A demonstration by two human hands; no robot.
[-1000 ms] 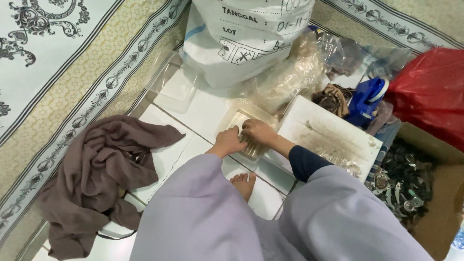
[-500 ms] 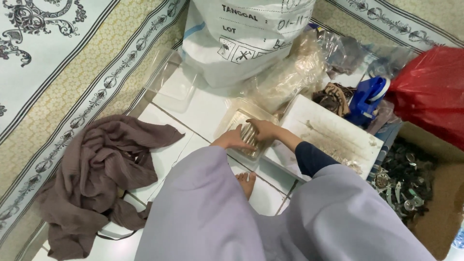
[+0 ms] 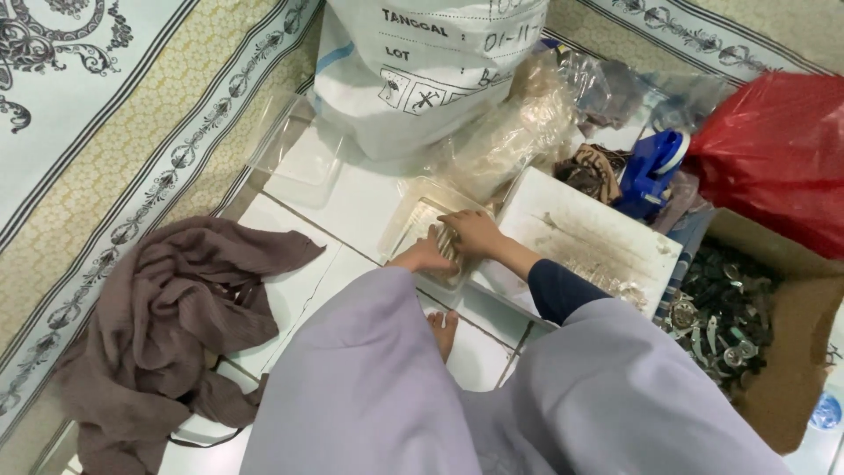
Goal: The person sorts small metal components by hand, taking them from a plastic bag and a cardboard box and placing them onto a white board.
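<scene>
Both arms reach forward from wide lilac sleeves, the hands meeting close together, low and palm-down. The left hand point(image 3: 424, 258) lies flat with fingers extended. The right hand point(image 3: 473, 232), its forearm in a dark blue cuff, curls its fingers downward beside it, touching.

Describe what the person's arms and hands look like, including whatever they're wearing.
Both hands are bare: left hand, right hand, with no gloves and no rings or watch that I can make out. The right forearm shows a dark navy inner sleeve under a loose, wide pale lilac fabric garment covering both arms.
</scene>
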